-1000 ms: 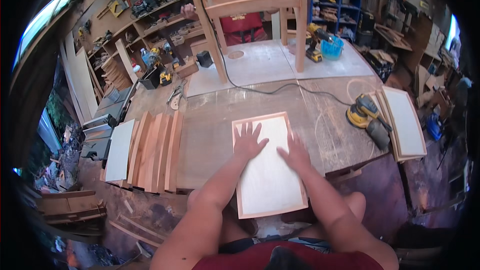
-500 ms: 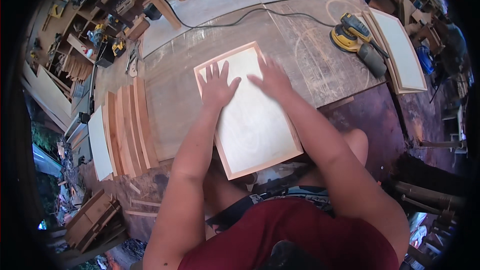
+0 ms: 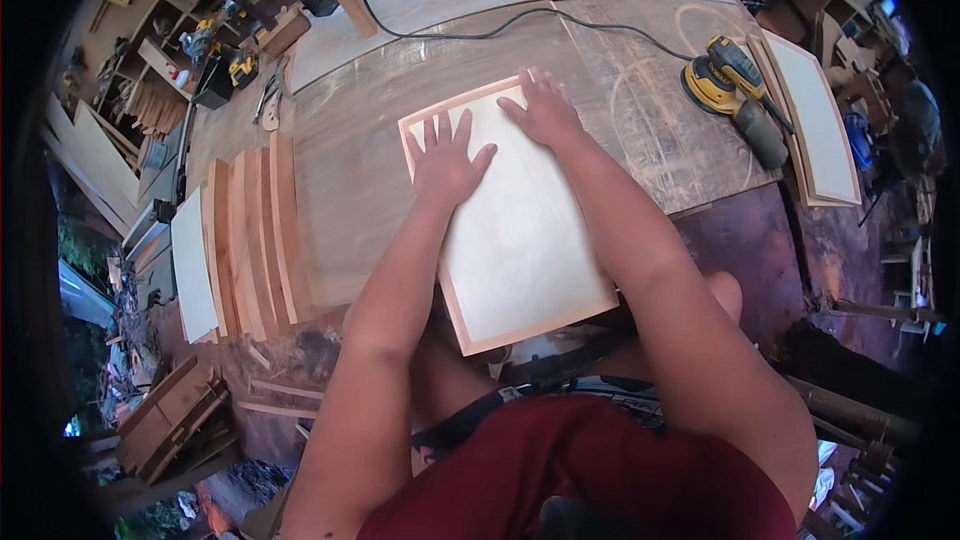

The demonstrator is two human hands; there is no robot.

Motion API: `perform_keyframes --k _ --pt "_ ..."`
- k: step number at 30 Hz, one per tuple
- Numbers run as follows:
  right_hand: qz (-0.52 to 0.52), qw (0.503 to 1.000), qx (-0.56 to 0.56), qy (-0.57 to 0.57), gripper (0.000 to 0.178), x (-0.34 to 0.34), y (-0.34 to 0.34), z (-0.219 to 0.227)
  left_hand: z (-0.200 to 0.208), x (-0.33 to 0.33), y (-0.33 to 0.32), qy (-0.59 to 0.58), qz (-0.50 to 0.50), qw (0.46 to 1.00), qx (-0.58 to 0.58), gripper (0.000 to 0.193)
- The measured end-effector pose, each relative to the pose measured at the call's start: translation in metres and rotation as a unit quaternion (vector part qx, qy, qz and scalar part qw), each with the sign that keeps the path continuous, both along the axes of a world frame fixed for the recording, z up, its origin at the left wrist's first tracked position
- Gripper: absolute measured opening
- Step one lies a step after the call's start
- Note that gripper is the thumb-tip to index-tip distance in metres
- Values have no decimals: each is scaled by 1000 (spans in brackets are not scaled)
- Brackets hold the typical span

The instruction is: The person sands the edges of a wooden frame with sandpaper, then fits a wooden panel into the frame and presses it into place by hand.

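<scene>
A pale rectangular panel with a light wood frame point(image 3: 525, 250) lies on the workbench, its near end hanging past the bench edge over my lap. On its left side rests my left hand point(image 3: 447, 162), palm down with the fingers spread flat. My right hand point(image 3: 545, 112) lies at the far right corner, fingers stretched over the frame's edge and thumb apart on the pale face. Neither hand grips a tool.
A yellow and black sander point(image 3: 715, 80) sits on the wooden workbench point(image 3: 350, 120) to the right, its cord point(image 3: 480, 35) running across the back. Stacked framed panels point(image 3: 815, 120) stand beyond it. Wood strips point(image 3: 255, 240) are on the left, below pliers-like tools point(image 3: 268, 105).
My right hand has moved up toward the panel's far right corner. The view has shifted a little, so the bench and its things sit slightly differently.
</scene>
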State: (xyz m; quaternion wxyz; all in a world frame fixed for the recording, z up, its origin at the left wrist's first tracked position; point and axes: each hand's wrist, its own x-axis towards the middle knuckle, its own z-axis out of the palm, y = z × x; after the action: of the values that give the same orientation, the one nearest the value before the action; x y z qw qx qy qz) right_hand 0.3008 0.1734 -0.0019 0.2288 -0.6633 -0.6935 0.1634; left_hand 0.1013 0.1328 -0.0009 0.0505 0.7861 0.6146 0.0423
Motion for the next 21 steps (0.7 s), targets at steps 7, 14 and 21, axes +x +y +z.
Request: perform_keyframes --k 7,14,21 --pt "18 995 -66 -77 88 15 -76 -10 -3 0 0 0 3 1000 10 79" --pt "10 1000 12 -27 89 -1 3 -2 -7 -1 -1 -22 -7 999 40 80" --pt "18 999 -30 -35 90 14 -72 -15 -2 -4 0 11 5 1000 25 81"
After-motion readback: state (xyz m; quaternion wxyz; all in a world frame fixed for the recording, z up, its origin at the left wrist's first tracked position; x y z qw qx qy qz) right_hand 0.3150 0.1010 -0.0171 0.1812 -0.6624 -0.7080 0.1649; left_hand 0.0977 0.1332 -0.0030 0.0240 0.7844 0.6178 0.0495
